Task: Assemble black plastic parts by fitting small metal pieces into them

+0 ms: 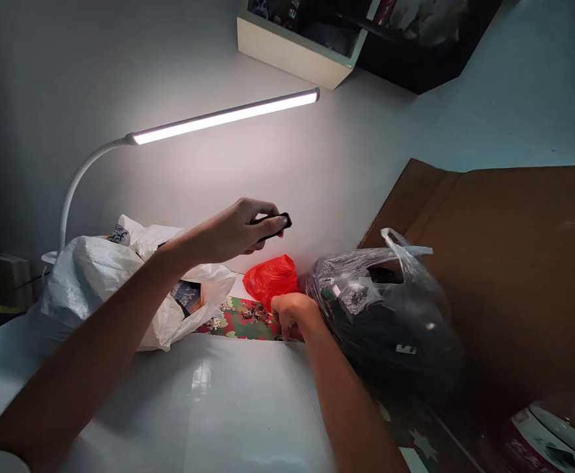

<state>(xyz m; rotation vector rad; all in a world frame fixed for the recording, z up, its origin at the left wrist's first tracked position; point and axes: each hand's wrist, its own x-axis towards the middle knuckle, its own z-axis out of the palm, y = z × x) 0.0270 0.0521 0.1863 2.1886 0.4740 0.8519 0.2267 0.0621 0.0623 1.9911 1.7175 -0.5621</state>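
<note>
My left hand (248, 226) is raised above the back of the table, closed round a small, slim black object (281, 223) with a rounded end; its exact kind does not show. Lower and to the right, my right hand (295, 310) reaches down with curled fingers to a red and green patterned sheet (241, 326). Those fingertips are mostly hidden, so what they pinch, if anything, cannot be made out. Small dark metallic-looking pieces (255, 313) lie in loose heaps on the sheet. Just behind my right hand sits a crumpled red plastic bag (270, 279).
A white plastic bag (90, 269) lies at the left, and a filled clear plastic bag (386, 315) stands at the right before a large cardboard panel (514, 243). A lit bar lamp (226, 117) hangs above. A shelf box (292, 49) is on the wall.
</note>
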